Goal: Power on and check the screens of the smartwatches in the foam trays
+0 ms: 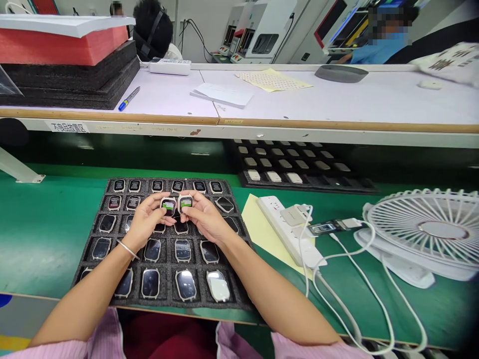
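A black foam tray [93, 249] on the green bench holds several smartwatch bodies in its pockets. My left hand [144, 222] is closed on one watch body [168, 205] with a lit screen, held above the tray's middle. Right beside it, my right hand [204, 217] is closed on a second watch body [185, 202], also lit. The two watches almost touch. A thin bangle [127, 249] circles my left wrist.
To the right lie a yellow sheet [262, 234], a white power strip [288, 232] with white cables, and a white desk fan [426, 229]. A second black tray [295, 167] sits under the raised shelf [239, 122]. Other people work behind the shelf.
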`<control>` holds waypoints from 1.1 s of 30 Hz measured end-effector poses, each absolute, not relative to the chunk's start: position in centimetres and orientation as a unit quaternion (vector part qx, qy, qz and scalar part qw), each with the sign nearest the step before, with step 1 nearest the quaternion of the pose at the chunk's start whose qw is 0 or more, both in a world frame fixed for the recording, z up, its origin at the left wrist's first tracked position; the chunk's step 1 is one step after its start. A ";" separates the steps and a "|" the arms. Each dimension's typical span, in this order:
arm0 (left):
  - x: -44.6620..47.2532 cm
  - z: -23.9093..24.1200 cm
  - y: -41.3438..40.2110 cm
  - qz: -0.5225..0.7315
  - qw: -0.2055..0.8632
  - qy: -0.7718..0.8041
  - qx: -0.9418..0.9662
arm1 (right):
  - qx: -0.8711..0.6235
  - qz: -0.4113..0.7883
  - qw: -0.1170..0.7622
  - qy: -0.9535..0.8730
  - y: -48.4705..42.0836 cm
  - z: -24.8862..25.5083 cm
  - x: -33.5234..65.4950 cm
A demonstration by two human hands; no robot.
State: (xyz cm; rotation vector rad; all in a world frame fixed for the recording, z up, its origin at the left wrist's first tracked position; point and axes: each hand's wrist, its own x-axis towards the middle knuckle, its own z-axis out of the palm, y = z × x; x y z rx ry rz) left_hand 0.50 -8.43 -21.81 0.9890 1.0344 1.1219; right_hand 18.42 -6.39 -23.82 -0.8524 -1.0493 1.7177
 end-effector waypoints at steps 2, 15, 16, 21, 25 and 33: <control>0.5 -21.8 -8.4 0.489 0.615 0.448 0.427 | -0.345 0.699 0.460 -0.426 -6.4 -23.8 18.4; 0.3 -22.2 -8.3 0.489 0.621 0.442 0.423 | -0.332 0.701 0.463 -0.428 -6.3 -23.7 18.3; 0.3 -22.2 -8.3 0.490 0.621 0.442 0.423 | -0.332 0.702 0.463 -0.428 -6.3 -23.7 18.3; 0.3 -22.3 -8.3 0.490 0.617 0.448 0.423 | -0.329 0.706 0.461 -0.427 -6.4 -23.7 18.3; 0.2 -22.3 -8.1 0.509 0.602 0.451 0.418 | -0.330 0.704 0.485 -0.401 -6.4 -23.7 18.3; -0.3 -22.4 -7.7 0.522 0.611 0.442 0.398 | -0.334 0.705 0.489 -0.389 -6.1 -23.7 18.4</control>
